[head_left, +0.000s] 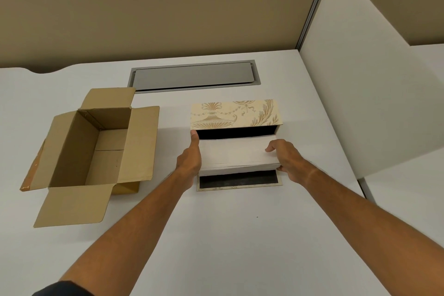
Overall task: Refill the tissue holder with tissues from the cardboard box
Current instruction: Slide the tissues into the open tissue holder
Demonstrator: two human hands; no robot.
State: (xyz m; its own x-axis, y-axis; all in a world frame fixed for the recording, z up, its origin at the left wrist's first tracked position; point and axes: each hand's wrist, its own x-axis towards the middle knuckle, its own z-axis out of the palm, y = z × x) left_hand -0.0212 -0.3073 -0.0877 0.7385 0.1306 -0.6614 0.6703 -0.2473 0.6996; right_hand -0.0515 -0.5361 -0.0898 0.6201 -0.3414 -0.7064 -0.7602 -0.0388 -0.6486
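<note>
Head view looks down on a white surface [240,235] where both bare hands grip a thick white stack of folded tissues [236,154]. At the stack's left end is the left hand [191,158], thumb stretched up along that side; the right hand [286,158] clasps the right end, fingers curled over the top and thumb underneath. The stack sits half inside the cream tissue holder with a gold urn-and-leaf pattern [235,114], whose side lies open toward the person, showing a black interior above the tissues. A black-lined flap [239,181] lies flat on the surface just under the stack's near edge. Whether the stack rests on the flap or is held clear of it is hard to tell. Well to the left stands an open brown cardboard box [96,149], all flaps spread, its inside bare. Behind the holder is a grey metal cable hatch [194,75] set into the surface.
</note>
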